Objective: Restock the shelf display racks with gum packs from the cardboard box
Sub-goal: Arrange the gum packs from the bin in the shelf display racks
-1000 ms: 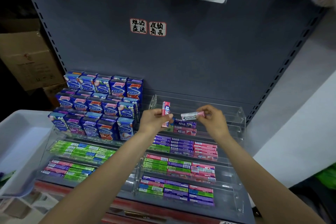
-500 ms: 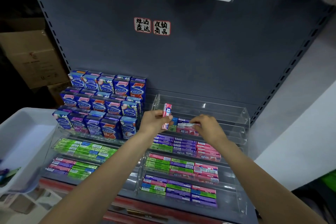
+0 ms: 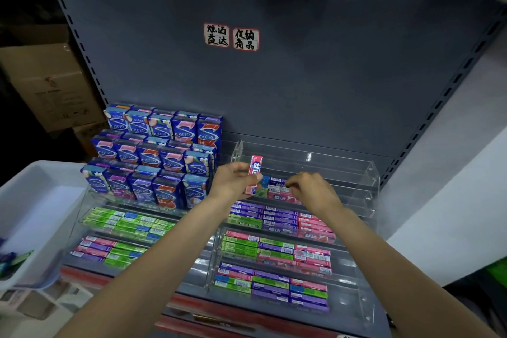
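Note:
My left hand (image 3: 233, 182) pinches a pink gum pack (image 3: 255, 173) and holds it upright in front of the clear acrylic rack (image 3: 365, 195) on the right. My right hand (image 3: 311, 191) reaches down onto the rack's third tier, its fingertips on a white gum pack (image 3: 278, 189) that lies on the purple and pink packs there. Lower tiers of this rack hold rows of purple, green and pink gum packs (image 3: 277, 252). The two top tiers are bare acrylic.
A second rack to the left carries blue boxed gum (image 3: 156, 156) above rows of green and pink packs (image 3: 123, 225). A white plastic bin (image 3: 38, 214) stands at the left edge. Cardboard boxes (image 3: 46, 85) stack behind it. The grey shelf back panel (image 3: 274, 77) rises behind.
My right hand has lowered the white gum pack from mid-air onto the third tier of the right rack. My left hand stays put with the pink pack upright.

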Action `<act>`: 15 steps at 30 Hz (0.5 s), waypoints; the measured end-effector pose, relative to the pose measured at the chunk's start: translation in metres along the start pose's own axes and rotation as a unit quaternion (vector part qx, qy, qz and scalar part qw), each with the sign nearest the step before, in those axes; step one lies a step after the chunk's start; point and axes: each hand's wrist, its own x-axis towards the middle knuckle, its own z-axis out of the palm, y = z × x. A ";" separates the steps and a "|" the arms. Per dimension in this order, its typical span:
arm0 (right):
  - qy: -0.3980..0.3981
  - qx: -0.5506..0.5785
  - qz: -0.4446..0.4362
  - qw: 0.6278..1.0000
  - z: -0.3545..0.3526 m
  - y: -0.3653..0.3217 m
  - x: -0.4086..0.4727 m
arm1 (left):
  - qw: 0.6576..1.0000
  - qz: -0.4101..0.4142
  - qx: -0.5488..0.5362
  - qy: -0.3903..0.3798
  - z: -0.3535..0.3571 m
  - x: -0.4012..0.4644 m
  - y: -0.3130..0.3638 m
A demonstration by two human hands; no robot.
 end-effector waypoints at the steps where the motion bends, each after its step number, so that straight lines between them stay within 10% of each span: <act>1: 0.003 0.000 0.001 1.000 0.000 0.000 0.000 | 1.000 -0.003 0.002 0.000 0.000 0.000 0.001; 11: 0.012 0.025 0.015 1.000 -0.005 -0.002 -0.003 | 1.000 -0.012 -0.003 0.000 0.003 -0.001 0.004; 15: 0.046 0.228 0.027 0.972 -0.013 -0.009 -0.004 | 0.999 -0.001 -0.046 -0.015 0.005 -0.001 0.003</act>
